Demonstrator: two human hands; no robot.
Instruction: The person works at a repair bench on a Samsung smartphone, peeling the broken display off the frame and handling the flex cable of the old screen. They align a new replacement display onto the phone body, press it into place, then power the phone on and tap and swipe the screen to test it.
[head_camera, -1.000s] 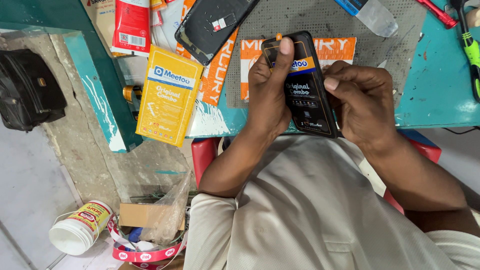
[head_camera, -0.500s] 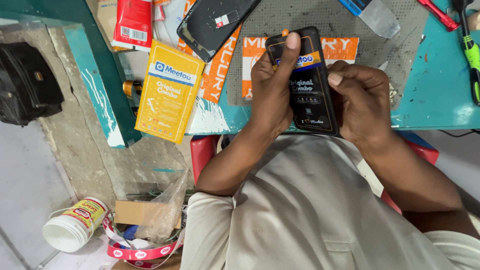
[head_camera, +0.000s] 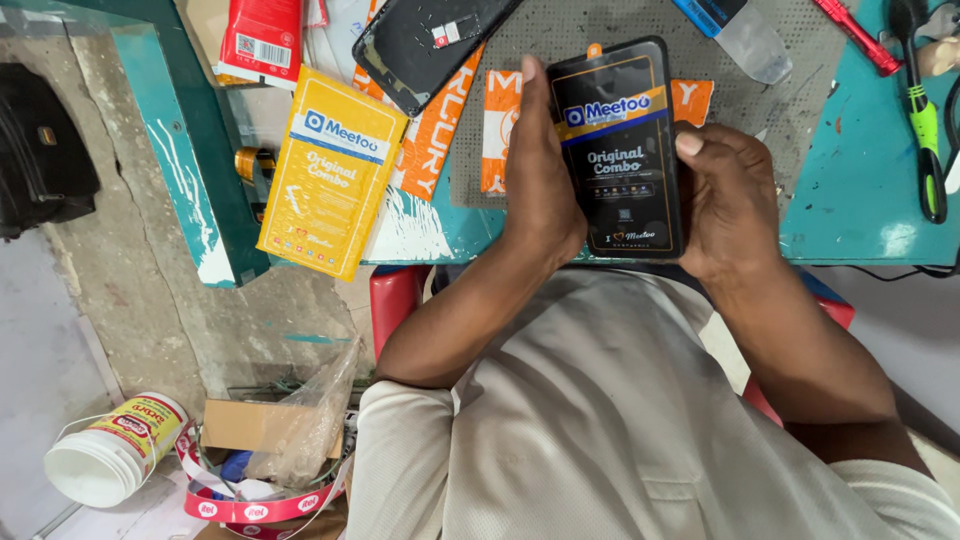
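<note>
While both hands are gripping it by its long edges, I am watching the black phone screen part (head_camera: 617, 150) being held face-up over the near table edge (head_camera: 860, 225), presumably so its labelled front stays readable. My left hand (head_camera: 540, 190) is clasping one side, fingers curled narrow; my right hand (head_camera: 735, 205) is pinching the other. At nine o'clock, a yellow packet (head_camera: 332, 172) is overhanging the edge.

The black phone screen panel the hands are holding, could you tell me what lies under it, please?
Under the black screen panel, held by the left hand and right hand, show a grey mat and orange packets; the rest is covered.
</note>
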